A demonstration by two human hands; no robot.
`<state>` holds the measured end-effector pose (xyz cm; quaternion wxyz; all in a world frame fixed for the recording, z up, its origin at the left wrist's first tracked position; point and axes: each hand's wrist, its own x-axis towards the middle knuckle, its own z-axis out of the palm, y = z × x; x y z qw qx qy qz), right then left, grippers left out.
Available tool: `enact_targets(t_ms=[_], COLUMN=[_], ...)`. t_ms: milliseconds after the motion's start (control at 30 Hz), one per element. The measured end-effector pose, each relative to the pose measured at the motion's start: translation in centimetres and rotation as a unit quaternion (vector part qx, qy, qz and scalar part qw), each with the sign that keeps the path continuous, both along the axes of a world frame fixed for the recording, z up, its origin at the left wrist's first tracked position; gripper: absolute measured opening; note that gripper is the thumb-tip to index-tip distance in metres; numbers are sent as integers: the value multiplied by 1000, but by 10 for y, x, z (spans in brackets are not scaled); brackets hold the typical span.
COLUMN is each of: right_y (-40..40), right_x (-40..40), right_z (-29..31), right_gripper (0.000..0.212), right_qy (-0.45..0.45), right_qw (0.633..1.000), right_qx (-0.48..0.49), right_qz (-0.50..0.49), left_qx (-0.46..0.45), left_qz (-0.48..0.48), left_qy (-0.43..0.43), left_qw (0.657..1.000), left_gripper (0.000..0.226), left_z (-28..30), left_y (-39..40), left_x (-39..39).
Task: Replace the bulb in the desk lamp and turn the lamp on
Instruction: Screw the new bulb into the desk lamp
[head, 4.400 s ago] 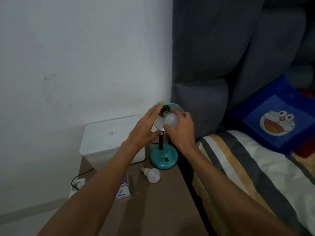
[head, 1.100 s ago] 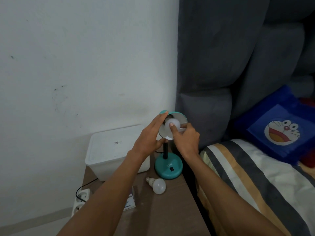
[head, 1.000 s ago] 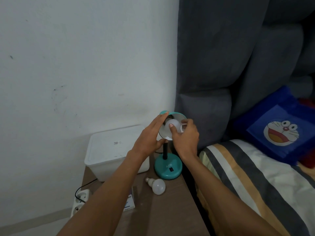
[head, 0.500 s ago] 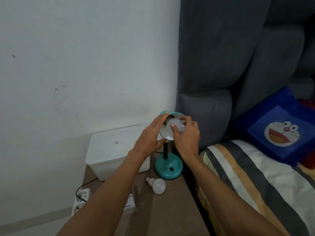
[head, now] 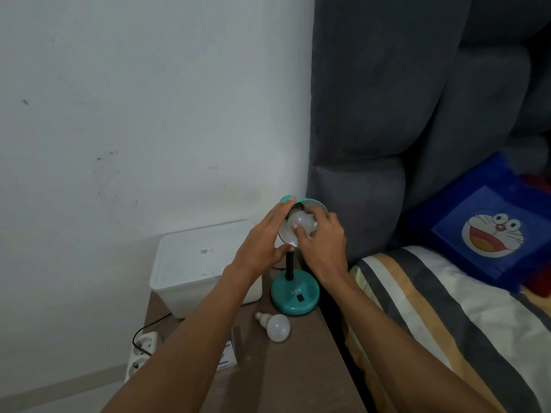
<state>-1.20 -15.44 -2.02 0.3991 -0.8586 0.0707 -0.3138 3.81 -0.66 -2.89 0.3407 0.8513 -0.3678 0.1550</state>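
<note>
A teal desk lamp stands on a brown bedside table (head: 286, 377), its round base (head: 293, 296) near the table's right edge. My left hand (head: 262, 242) grips the rim of the tilted lamp shade (head: 286, 234). My right hand (head: 323, 242) has its fingers around a white bulb (head: 301, 225) that sits inside the shade at the socket. The lamp is unlit. A second white bulb (head: 275, 326) lies on its side on the table in front of the base.
A white lidded box (head: 196, 263) stands at the table's back left. A small carton (head: 228, 354) lies under my left forearm. A power strip (head: 141, 351) with a black cable sits on the floor at left. Grey headboard and striped bedding lie at right.
My right hand has shifted its fingers around the bulb inside the shade, turning a little. My left hand has stayed on the shade. The loose bulb has not moved.
</note>
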Motion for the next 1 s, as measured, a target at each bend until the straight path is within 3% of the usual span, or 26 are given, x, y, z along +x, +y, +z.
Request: enact_targets(t_ms=[67, 233, 433, 533, 667, 900, 1000], right_y=[-2, -5, 0, -1, -3, 2, 1], right_x=[1, 5, 0, 2, 7, 0, 4], right_z=[-2, -1, -2, -3, 0, 1, -1], right_gripper=[52, 51, 44, 52, 52, 61, 50], right_qy=[13, 85, 4, 28, 82, 36, 54], right_qw=[1000, 989, 999, 998, 986, 996, 994], right_qx=[-8, 112, 41, 51, 135, 78, 90], right_qz=[9, -54, -13, 3, -62, -9, -20], left_qx=[-1, 3, 10, 6, 11, 7, 2], left_qz=[0, 5, 2, 1, 6, 0, 4], left_qy=[3, -5, -1, 1, -6, -3, -5], left_qw=[1000, 1000, 1000, 1000, 1000, 1000, 1000], left_gripper=[98, 94, 94, 95, 95, 98, 97], left_z=[0, 0, 4, 4, 2, 0, 0], left_y=[0, 1, -2, -2, 0, -1, -1], left_x=[0, -1, -3, -3, -2, 0, 0])
